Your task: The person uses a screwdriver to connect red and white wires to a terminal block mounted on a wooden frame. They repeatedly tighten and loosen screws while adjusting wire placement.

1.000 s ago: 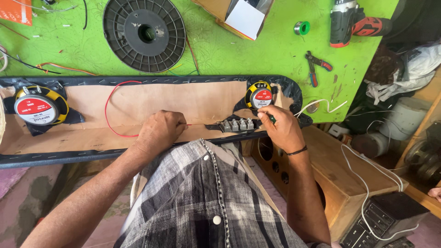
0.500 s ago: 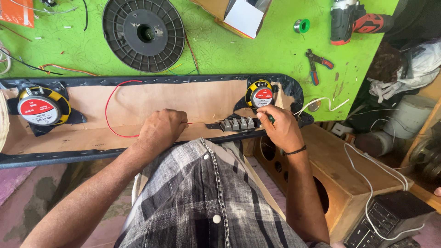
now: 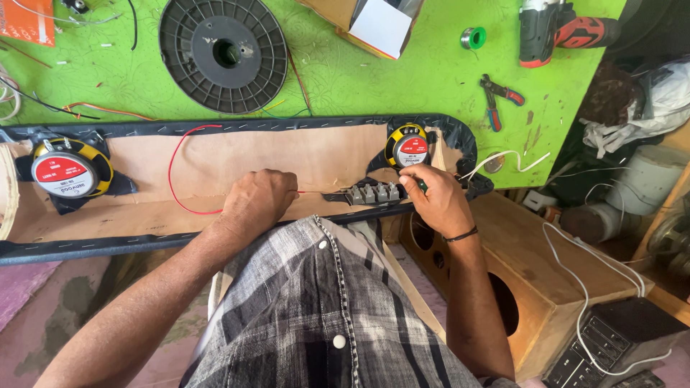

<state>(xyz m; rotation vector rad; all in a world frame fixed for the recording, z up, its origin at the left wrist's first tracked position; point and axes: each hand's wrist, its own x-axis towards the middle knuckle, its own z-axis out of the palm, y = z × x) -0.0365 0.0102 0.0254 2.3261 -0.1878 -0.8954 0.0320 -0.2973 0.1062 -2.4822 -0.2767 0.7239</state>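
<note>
A long brown board (image 3: 309, 154) edged in black lies across the green table, with a yellow-rimmed speaker (image 3: 65, 172) at its left end and another speaker (image 3: 408, 147) on the right. My left hand (image 3: 259, 200) is closed on a red wire (image 3: 172, 176) that loops over the board and runs toward a grey terminal block (image 3: 374, 192). My right hand (image 3: 435, 201) rests at the block's right end, pinching a thin green-handled tool (image 3: 421, 185) against it.
A black spool (image 3: 223, 54), a cardboard box (image 3: 374, 25), a green solder roll (image 3: 473, 37), pliers (image 3: 496, 97) and a drill (image 3: 560, 25) lie on the table behind. A wooden speaker box (image 3: 553, 280) with a white cable (image 3: 596, 266) stands at my right.
My right hand has shifted slightly at the terminal block. My left hand keeps its hold on the red wire in the same place.
</note>
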